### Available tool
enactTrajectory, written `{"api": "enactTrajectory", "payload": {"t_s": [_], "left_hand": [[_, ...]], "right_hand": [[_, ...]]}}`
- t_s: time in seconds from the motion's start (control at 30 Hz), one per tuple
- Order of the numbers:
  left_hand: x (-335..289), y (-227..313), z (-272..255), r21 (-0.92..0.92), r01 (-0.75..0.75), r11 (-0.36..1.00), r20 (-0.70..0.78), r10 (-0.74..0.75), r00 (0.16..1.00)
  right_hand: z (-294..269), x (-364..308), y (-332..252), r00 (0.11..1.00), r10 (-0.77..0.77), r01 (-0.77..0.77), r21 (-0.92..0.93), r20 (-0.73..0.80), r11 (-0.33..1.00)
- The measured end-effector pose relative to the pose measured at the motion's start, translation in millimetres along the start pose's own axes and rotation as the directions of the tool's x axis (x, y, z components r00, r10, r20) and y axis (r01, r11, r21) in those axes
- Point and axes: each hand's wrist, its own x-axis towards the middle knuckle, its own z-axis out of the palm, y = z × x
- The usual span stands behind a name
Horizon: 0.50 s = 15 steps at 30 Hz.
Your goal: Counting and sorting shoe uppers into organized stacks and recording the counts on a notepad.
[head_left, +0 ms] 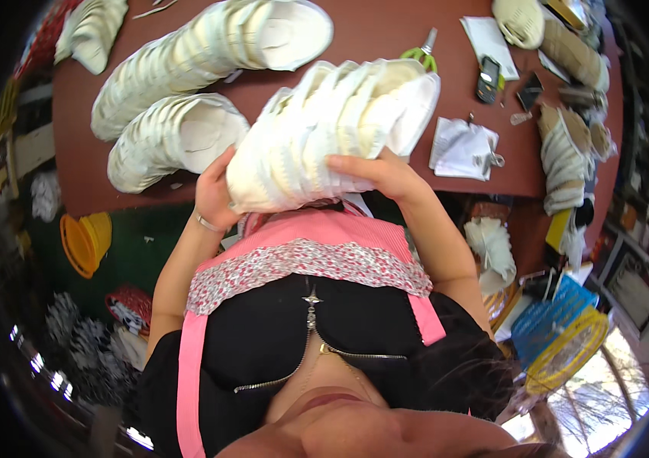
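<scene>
both hands, left hand (214, 195) and right hand (382, 172), are clasping a nested stack of cream-white moulded shoe uppers (332, 130), fingers curled shut round it, steadying it above the reddish-brown worktop (385, 46).

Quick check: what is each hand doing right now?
Left hand: closed around the near end of the stack of white shoe uppers, holding it.
Right hand: fingers spread over the underside of the same stack, holding it.

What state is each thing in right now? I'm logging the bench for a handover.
Held stack of white shoe uppers: nested, lifted off the table, gripped at both sides.
Left hand: closed on the stack's end.
Right hand: fingers spread over the stack.
Two other stacks: lying on the table.
Green scissors: lying flat.
</scene>
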Motion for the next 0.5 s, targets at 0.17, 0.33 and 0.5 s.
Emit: {"api": "enactTrajectory", "payload": {"t_s": [0.17,0.33,0.5], "left_hand": [[19,21,-35,0.02,0.106,0.994,0.07,-0.107,0.992],[19,17,-48,-0.045,0.216,0.975,0.064,-0.213,0.975],[15,19,-65,-0.128,0.277,0.952,0.077,-0.268,0.96]], "right_hand": [[-18,30,13,0.989,0.143,-0.145,0.046,0.049,0.988],[-21,43,34,0.97,0.239,-0.234,-0.1,0.044,0.967],[-18,49,43,0.917,0.399,-0.399,-0.052,-0.002,0.916]]}}
